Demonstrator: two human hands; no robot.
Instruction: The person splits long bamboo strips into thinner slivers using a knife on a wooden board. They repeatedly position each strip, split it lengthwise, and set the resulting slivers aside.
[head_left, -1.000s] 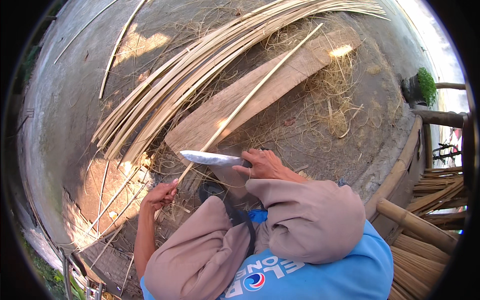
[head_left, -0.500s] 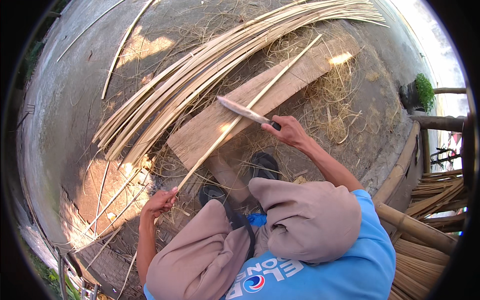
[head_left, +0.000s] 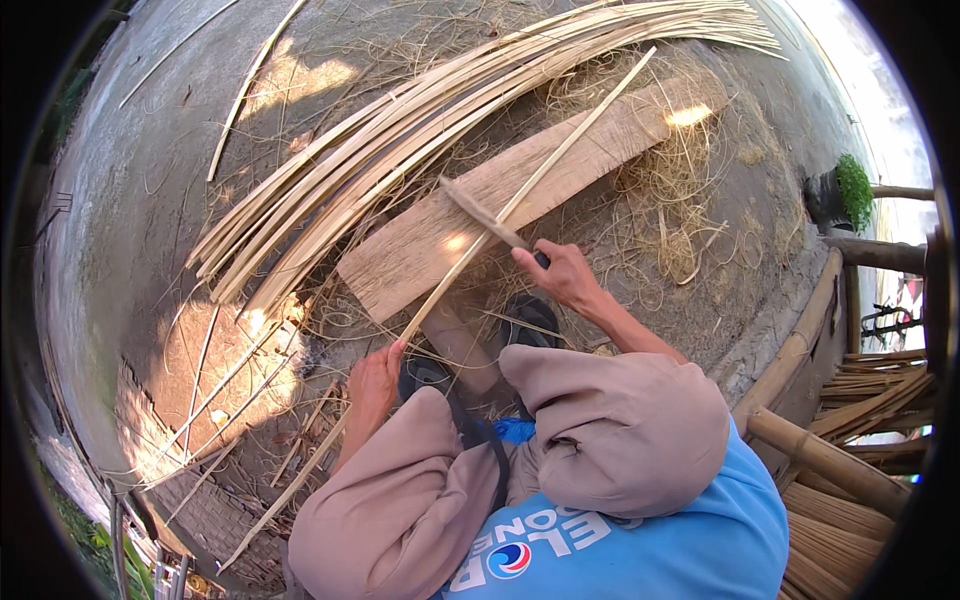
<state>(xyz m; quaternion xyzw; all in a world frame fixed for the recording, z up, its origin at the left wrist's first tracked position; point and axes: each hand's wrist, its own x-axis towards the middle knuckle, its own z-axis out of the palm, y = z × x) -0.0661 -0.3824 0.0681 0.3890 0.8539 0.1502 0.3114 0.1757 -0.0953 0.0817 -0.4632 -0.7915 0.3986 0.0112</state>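
A long pale bamboo strip (head_left: 560, 150) slants across a wooden board (head_left: 420, 240), its far end reaching past the board's far edge. My left hand (head_left: 373, 382) is closed around the strip near my left knee, just off the board's near end. A length of strip (head_left: 285, 498) trails behind that hand toward the lower left. In my right hand (head_left: 562, 275) is the dark handle of a knife. The knife's blade (head_left: 472, 207) lies across the strip over the middle of the board, turned so it looks narrow.
A curved bundle of bamboo strips (head_left: 400, 125) lies beyond the board. Thin curly shavings (head_left: 665, 215) are heaped at the board's right. My sandalled feet (head_left: 530, 322) are by the board's near edge. Bamboo poles (head_left: 830, 460) and a potted plant (head_left: 850, 190) stand at right.
My left hand has moved right, closer to the board, and the strip's far end has slid a little farther away. My right hand is slightly lower, and the knife's blade has turned.
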